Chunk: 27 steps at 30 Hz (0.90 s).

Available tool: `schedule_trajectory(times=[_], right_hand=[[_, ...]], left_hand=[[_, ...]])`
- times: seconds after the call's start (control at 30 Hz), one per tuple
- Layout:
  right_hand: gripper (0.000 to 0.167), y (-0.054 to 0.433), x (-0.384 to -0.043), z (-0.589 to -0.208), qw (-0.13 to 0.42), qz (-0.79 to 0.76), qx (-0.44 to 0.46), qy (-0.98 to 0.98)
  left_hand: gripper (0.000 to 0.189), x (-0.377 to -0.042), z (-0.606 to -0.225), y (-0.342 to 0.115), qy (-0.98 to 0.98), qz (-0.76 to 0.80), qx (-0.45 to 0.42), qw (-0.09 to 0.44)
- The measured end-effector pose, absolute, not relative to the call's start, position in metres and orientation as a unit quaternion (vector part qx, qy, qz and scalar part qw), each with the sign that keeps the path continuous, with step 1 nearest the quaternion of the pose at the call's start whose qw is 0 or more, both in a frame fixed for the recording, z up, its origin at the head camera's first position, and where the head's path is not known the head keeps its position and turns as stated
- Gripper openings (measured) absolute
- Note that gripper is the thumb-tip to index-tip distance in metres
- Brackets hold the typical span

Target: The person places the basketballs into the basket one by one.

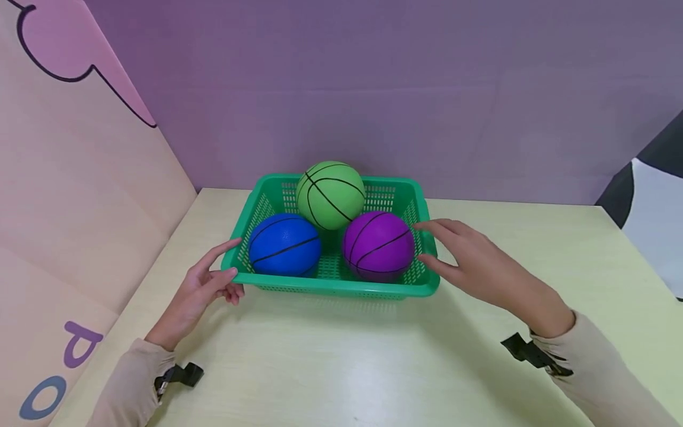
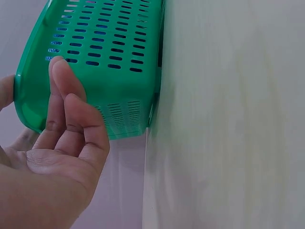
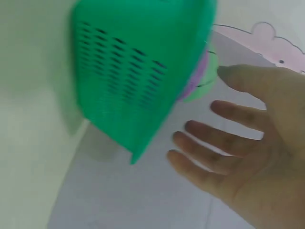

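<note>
A green plastic basket point(image 1: 331, 287) with slotted walls is at the back of the table. It holds a blue ball point(image 1: 284, 245), a purple ball point(image 1: 378, 246) and a light green ball point(image 1: 331, 195), all with black basketball lines. The green one sits highest, behind the other two. At the basket's left end, my left hand point(image 1: 200, 284) grips the rim by thumb and forefinger; in the left wrist view, its other fingers point(image 2: 88, 121) bend against the outer wall. My right hand point(image 1: 475, 261) is beside the right rim, fingers spread and slightly bent, apart from the basket in the right wrist view.
The pale wooden table point(image 1: 341, 356) ends at a purple wall panel point(image 1: 373, 101) right behind the basket. A cream panel point(image 1: 64, 207) with printed shapes and letters borders the left side. At the right edge is a black and white printed shape point(image 1: 653, 219).
</note>
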State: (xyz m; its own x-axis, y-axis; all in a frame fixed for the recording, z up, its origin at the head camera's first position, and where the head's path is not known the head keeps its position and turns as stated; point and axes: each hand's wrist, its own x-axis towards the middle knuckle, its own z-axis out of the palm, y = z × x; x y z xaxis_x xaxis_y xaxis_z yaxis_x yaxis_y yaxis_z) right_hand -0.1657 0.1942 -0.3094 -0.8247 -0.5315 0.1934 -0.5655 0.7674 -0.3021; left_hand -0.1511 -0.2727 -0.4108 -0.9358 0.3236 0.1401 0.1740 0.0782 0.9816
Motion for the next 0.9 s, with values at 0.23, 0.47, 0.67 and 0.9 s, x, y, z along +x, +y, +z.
schedule_trajectory(times=[0.23, 0.47, 0.67, 0.9], right_hand=[[0.051, 0.211, -0.144, -0.34, 0.137, 0.161, 0.312, -0.926], [0.055, 0.232, -0.119, -0.362, 0.179, 0.154, 0.285, -0.929], [0.058, 0.258, -0.107, -0.377, 0.202, 0.148, 0.234, -0.94], [0.056, 0.286, -0.099, -0.38, 0.206, 0.182, 0.171, -0.946]], left_hand=[[0.053, -0.153, -0.411, -0.273, 0.734, 0.654, 0.174, 0.052], [0.052, -0.151, -0.41, -0.272, 0.754, 0.635, 0.162, 0.041], [0.052, -0.146, -0.407, -0.271, 0.78, 0.609, 0.143, 0.019], [0.052, -0.144, -0.408, -0.275, 0.79, 0.595, 0.152, 0.003]])
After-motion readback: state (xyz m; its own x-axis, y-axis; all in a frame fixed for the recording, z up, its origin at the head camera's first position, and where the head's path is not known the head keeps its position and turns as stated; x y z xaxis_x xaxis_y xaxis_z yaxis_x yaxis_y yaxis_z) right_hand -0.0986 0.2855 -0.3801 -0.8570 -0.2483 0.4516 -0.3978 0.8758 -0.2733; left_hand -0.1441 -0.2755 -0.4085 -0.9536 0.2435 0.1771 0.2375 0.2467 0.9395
